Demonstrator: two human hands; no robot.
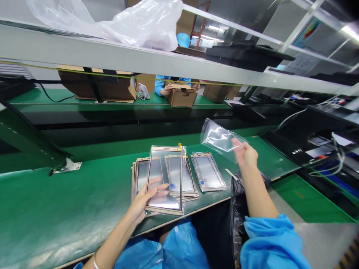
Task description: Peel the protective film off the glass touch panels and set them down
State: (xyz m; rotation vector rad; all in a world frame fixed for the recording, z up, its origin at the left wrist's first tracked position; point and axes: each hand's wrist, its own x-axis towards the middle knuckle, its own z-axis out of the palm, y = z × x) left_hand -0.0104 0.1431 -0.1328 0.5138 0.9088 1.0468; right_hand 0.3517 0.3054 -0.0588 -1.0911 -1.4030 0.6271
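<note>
My left hand [146, 200] grips a clear touch panel [165, 173] by its lower left side, thumb in front and fingers showing through behind it. The panel is tilted up above the bench and has a thin border and a small orange tab at the top. My right hand [245, 152] pinches a sheet of clear plastic film [217, 137], held up apart from the panel. Behind the held panel lie stacked panels [193, 188], partly hidden by it. To their right sits another stack of panels [208, 172] with a small blue mark.
A black plastic bag [238, 203] hangs at the edge of the green bench [92, 194], under my right arm. A metal shelf [112, 56] crosses overhead. Across the bench, a person's hands hold a cardboard box [182, 98]. Black equipment [291, 138] stands at right.
</note>
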